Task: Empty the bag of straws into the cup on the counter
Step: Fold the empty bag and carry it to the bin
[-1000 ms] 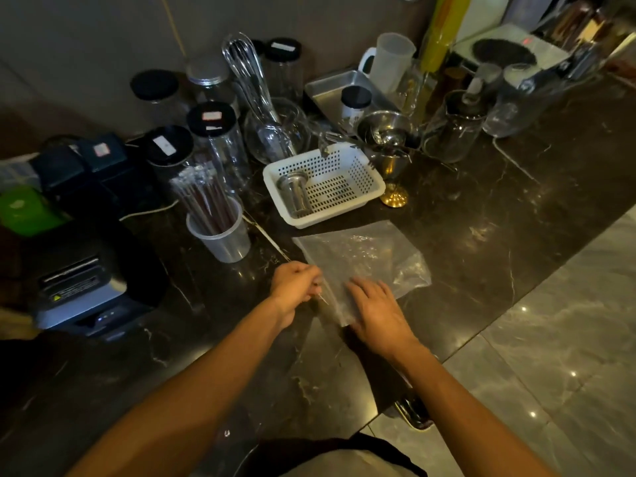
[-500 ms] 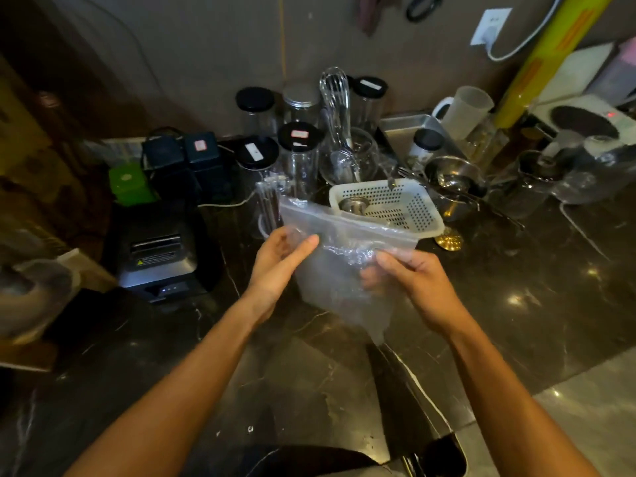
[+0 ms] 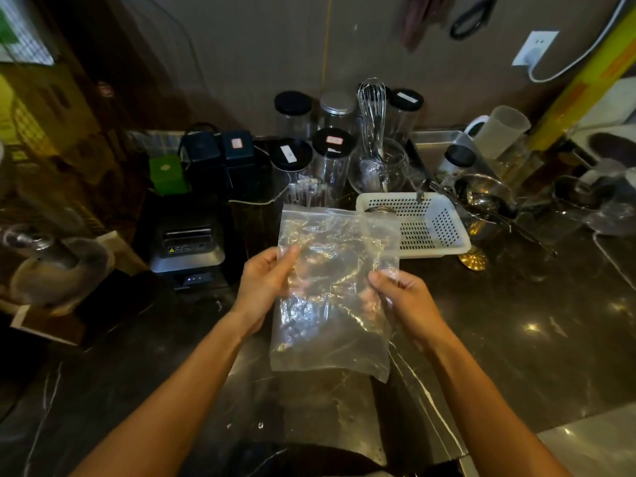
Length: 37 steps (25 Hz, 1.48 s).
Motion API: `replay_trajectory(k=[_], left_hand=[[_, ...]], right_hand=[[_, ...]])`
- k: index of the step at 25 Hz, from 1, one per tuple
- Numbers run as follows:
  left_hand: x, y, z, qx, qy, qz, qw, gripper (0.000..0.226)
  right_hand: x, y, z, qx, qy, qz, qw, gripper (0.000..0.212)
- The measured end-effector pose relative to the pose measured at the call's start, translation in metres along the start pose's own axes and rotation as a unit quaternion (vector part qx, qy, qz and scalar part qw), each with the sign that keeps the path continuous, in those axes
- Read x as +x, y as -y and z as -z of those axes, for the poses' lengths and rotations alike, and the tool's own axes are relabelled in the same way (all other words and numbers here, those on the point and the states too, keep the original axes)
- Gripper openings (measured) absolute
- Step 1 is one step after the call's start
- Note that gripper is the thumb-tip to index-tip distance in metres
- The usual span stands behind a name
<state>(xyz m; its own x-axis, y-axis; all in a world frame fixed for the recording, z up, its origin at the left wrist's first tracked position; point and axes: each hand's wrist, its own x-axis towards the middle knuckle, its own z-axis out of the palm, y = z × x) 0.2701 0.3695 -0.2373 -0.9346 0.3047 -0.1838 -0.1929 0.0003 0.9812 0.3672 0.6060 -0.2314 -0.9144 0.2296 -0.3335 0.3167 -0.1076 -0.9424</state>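
Holding the clear plastic bag (image 3: 332, 287) upright above the dark marble counter (image 3: 516, 356), the person grips it at mid-height with both hands: the left hand (image 3: 265, 287) pinches the left edge between thumb and fingers, and the right hand (image 3: 401, 297) clasps the right edge. The bag's long axis runs near to far, with its open end at the far side and its sealed end nearest the body. It looks empty; no straw shows through the film.

Just beyond the bag's far edge, slightly left of centre, the wrapped tips of the straws (image 3: 306, 191) rise in a bunch. Their cup is hidden behind the bag, so its rim cannot be seen. The left hand is the nearer one to that bunch.

Counting: one bag, one bundle of straws too tightly packed to number, two hands. To the right sits one white perforated basket (image 3: 430, 225); farther back stand five lidded jars (image 3: 332, 160) and one whisk (image 3: 371, 108).
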Motion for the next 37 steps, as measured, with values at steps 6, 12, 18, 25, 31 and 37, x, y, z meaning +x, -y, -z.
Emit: replay_trajectory(k=[6, 12, 18, 25, 31, 37], left_hand=[[-0.017, 0.024, -0.017, 0.145, -0.043, -0.016, 0.988, 0.047], [-0.014, 0.012, -0.022, 0.119, -0.082, -0.047, 0.988, 0.047], [-0.008, 0.014, -0.018, 0.097, -0.085, -0.061, 0.990, 0.044], [-0.008, 0.014, -0.011, 0.095, -0.085, -0.063, 0.990, 0.041], [-0.008, 0.011, -0.017, 0.083, -0.091, -0.060, 0.991, 0.047], [-0.003, 0.011, -0.004, 0.087, -0.078, -0.035, 0.993, 0.021]], right_hand=[[0.006, -0.010, -0.010, -0.088, -0.112, 0.046, 0.989, 0.043], [0.004, -0.020, -0.012, -0.219, -0.192, 0.112, 0.950, 0.060], [-0.001, -0.022, -0.009, -0.150, -0.172, 0.061, 0.972, 0.050], [0.007, -0.032, -0.003, -0.233, -0.185, 0.034, 0.954, 0.057], [0.005, -0.030, -0.016, -0.240, -0.207, 0.047, 0.947, 0.049], [0.005, -0.017, -0.002, -0.050, -0.156, 0.090, 0.982, 0.023]])
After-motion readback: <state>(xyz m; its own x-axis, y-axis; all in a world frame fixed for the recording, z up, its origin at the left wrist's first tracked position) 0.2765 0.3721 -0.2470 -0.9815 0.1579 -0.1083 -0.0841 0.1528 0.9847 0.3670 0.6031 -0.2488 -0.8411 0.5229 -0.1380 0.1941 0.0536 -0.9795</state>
